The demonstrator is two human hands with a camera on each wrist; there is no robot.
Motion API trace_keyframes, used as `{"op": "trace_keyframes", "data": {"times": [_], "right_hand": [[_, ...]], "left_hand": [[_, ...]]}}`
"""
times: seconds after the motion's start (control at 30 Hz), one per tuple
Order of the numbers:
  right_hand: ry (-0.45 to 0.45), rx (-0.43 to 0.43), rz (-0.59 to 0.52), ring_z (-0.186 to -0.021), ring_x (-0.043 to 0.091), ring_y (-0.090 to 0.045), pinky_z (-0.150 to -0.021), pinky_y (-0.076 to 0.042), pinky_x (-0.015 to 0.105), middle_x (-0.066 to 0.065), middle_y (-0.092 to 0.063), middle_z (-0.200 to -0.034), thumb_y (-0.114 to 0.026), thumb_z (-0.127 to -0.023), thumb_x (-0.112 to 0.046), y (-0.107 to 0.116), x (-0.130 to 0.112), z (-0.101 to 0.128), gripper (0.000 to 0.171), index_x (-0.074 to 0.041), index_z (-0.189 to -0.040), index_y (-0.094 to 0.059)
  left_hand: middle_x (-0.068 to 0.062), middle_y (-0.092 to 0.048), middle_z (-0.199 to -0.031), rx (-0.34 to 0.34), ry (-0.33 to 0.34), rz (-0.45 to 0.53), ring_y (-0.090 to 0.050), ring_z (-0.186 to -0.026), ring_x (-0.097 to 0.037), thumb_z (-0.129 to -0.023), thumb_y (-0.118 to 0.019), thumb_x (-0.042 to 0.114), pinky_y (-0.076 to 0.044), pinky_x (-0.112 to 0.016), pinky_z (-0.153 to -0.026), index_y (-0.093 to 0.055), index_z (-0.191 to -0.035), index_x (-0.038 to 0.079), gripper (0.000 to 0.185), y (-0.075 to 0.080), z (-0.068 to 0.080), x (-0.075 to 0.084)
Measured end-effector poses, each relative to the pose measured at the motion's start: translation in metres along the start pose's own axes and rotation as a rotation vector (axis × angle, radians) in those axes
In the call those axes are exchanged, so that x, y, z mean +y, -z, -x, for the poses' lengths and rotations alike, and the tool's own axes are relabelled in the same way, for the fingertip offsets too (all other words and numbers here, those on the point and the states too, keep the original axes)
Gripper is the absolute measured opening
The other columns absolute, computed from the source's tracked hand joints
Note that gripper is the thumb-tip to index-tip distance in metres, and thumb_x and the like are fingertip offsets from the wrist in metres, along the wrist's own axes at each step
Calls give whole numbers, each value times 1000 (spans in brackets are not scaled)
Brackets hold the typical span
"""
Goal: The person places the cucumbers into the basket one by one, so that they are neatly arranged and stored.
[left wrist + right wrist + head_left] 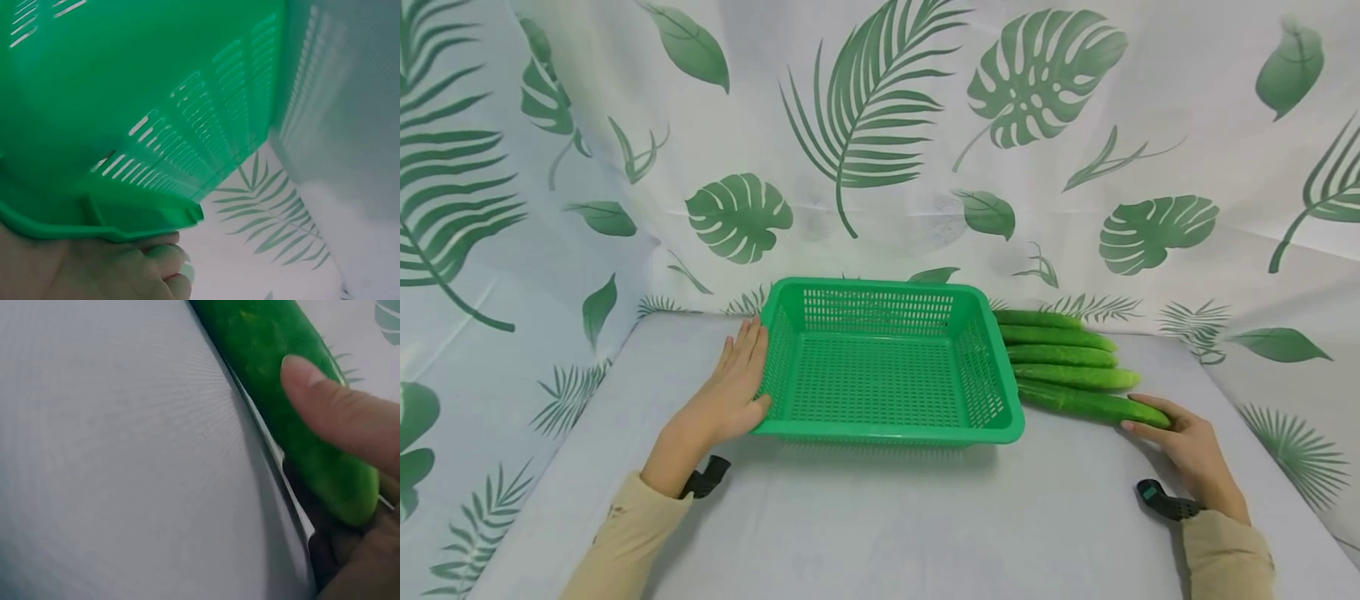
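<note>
Green plastic basket [887, 367] at tabletop [880, 517] centre, empty. Left hand [733, 392] flat against its left wall, fingers straight. Right hand [1187, 446] curls round end of nearest cucumber [1093, 404], right of basket. Risk: end-only grip, cucumber may tip, slip or nudge neighbours.

Flat green cucumber [1093, 404] beside basket [1000, 429]
</note>
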State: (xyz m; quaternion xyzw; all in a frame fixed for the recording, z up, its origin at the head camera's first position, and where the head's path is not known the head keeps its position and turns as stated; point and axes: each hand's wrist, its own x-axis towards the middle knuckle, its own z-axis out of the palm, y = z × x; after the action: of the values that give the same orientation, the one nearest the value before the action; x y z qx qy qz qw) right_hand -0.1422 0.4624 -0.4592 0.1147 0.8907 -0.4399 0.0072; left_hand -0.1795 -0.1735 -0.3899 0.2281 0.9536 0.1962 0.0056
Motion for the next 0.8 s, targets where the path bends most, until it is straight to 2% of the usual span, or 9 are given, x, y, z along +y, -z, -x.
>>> {"op": "trace_keyframes", "data": {"times": [0.03, 0.1, 0.2, 0.3, 0.37, 0.43, 0.67, 0.8], "right_hand": [[17, 19, -2, -115, 7, -41, -75, -38, 8, 5, -39, -150, -72, -89, -42, 1, 1, 0, 68, -22, -150, -48], [41, 42, -87, -110, -1, -43, -76, -39, 7, -9, -47, -139, -74, -90, -34, 1, 3, 1, 63, -22, -147, -52], [78, 70, -259, -100, -9, -49, -75, -41, 6, -26, -52, -120, -75, -89, -20, 2, 8, 0, 56, -20, -142, -58], [105, 62, -477, -96, -8, -55, -75, -46, 7, -24, -59, -114, -74, -88, -5, 3, 11, -1, 51, -15, -137, -62], [121, 52, -568, -95, -7, -58, -75, -48, 8, -21, -62, -113, -72, -88, 1, 3, 11, 0, 48, -13, -134, -65], [132, 48, -611, -92, -6, -58, -72, -48, 9, -19, -65, -113, -71, -87, 4, 4, 10, 2, 47, -13, -130, -67], [218, 7, -787, -101, 3, -59, -81, -50, 13, -8, -71, -115, -60, -89, 17, 21, -9, 3, 46, -4, -129, -67], [205, 53, -770, -102, 2, -51, -80, -47, 9, -11, -64, -119, -62, -89, 14, 40, -31, 3, 47, -8, -130, -67]], "left_hand": [[-26, 13, -161, 0, 2, 0, 14, -149, -36, -88, -49, 7, 3, -55, -119, 2, -153, -13, 85, 0, 1, 1], [-27, 12, -161, 3, 5, 0, 12, -149, -38, -88, -49, 7, 3, -55, -119, 2, -152, -14, 84, 0, 2, 2], [-27, 12, -161, 1, 10, -2, 12, -149, -39, -88, -49, 7, 4, -54, -119, 2, -152, -14, 84, 0, 2, 2], [-26, 14, -161, 3, 2, 10, 14, -149, -37, -88, -48, 6, 4, -54, -119, 3, -152, -13, 85, 0, 1, 1], [-25, 14, -161, 7, -5, 19, 15, -149, -36, -87, -48, 6, 5, -54, -119, 3, -152, -14, 85, 0, 1, 0], [-23, 15, -161, 9, -10, 31, 16, -149, -35, -87, -48, 5, 5, -53, -119, 2, -152, -14, 84, 0, 0, -1], [-22, 14, -162, 23, -20, 60, 14, -149, -34, -86, -47, 4, 4, -52, -119, 1, -152, -13, 83, 1, -2, -2], [-23, 13, -162, 30, -29, 78, 13, -149, -36, -87, -46, 3, 4, -53, -119, 1, -152, -14, 83, 0, -4, -2]]}}
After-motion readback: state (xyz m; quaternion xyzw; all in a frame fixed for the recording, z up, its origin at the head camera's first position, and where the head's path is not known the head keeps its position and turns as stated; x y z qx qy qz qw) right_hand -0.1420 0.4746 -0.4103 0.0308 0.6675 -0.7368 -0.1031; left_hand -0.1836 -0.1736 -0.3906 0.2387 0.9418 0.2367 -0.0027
